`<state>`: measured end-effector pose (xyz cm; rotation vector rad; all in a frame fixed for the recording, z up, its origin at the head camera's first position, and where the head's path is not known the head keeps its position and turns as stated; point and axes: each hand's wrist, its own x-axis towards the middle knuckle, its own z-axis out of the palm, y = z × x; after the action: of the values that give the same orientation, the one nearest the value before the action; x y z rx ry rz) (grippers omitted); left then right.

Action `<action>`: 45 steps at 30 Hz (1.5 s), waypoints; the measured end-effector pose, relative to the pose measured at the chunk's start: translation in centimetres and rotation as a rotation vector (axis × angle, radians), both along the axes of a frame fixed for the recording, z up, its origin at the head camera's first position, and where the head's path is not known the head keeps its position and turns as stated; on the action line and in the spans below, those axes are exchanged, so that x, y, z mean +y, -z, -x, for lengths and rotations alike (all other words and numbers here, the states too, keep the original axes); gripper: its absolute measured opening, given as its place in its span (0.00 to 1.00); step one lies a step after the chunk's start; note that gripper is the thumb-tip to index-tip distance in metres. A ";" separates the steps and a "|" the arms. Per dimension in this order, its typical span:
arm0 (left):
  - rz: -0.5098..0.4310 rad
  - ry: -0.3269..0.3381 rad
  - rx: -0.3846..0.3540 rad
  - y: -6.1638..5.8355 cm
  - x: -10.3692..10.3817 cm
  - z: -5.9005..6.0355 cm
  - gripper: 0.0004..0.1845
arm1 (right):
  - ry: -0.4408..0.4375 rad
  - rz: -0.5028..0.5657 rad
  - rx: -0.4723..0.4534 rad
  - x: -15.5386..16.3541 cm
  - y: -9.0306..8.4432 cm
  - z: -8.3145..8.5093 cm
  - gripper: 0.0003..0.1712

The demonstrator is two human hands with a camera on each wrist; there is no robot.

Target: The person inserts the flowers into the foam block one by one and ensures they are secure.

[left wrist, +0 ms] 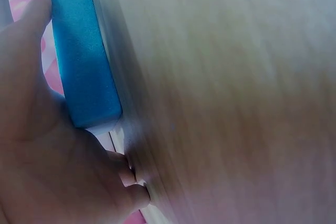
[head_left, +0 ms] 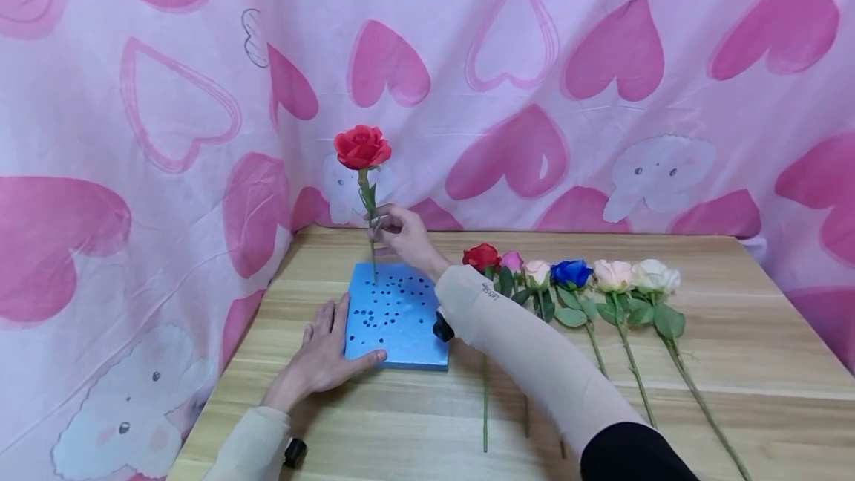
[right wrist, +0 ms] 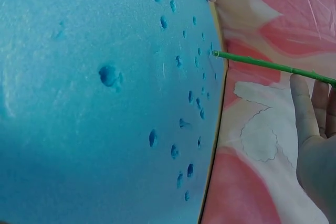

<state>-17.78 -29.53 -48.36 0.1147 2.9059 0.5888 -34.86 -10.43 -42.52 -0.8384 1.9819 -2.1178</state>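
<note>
My right hand (head_left: 401, 236) is up over the far edge of the blue foam block (head_left: 397, 318), fingers curled round the green stem of a red rose (head_left: 362, 147) and pinching it partway down, below the leaves. I have the rose standing nearly upright, its bloom well above my hand against the pink heart-patterned cloth (head_left: 601, 58), and the foot of its stem meets the block near the far left corner; from my right wrist view the stem (right wrist: 262, 64) reaches the foam at one of the small holes by the edge, though I cannot tell how deep it sits. My left hand (head_left: 323, 355) lies flat on the wooden table (head_left: 768, 362) against the block's left side, fingers straight and spread, with the thumb resting on the block's near left corner; the left wrist view shows my palm (left wrist: 37, 145) pressed along the block's blue side wall (left wrist: 84, 61). The top of the block is pocked with many small dark holes. To the right of the block, partly behind my right sleeve, a row of roses lies on the table with stems pointing toward me: a second red one (head_left: 481, 256), a pink one (head_left: 511, 261), a pale pink one (head_left: 536, 272), a blue one (head_left: 571, 273), a peach one (head_left: 613, 275) and a white one (head_left: 656, 276).
</note>
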 end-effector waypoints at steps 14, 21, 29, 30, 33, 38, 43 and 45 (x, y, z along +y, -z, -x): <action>-0.003 -0.007 -0.028 0.4 0.0 0.0 0.72 | -0.005 -0.068 -0.016 -0.3 0.7 0.0 0.15; -0.007 -0.004 -0.010 -0.1 0.0 0.2 0.72 | -0.022 -0.072 -0.093 -0.4 0.7 0.0 0.15; -0.009 -0.009 -0.020 -0.3 0.0 0.2 0.72 | -0.046 -0.088 -0.167 -0.4 0.5 0.4 0.14; -0.009 -0.007 -0.019 -0.3 0.1 0.2 0.72 | -0.042 -0.097 -0.172 -0.4 0.5 0.5 0.13; -0.011 -0.004 -0.014 -0.4 0.2 0.4 0.71 | -0.034 -0.117 -0.196 -0.3 0.4 0.5 0.13; -0.014 -0.008 -0.021 -0.2 0.1 0.4 0.72 | -0.033 -0.147 -0.213 -0.3 0.7 0.4 0.20; -0.019 -0.009 -0.023 -0.1 0.0 0.2 0.71 | -0.045 -0.144 -0.226 -0.1 1.1 0.3 0.23; -0.016 -0.009 -0.023 -0.1 0.0 0.2 0.71 | -0.043 -0.148 -0.229 0.1 1.1 0.3 0.24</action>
<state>-17.98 -29.55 -48.23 0.0964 2.8817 0.6111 -35.12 -10.37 -43.67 -0.5804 1.9531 -1.9189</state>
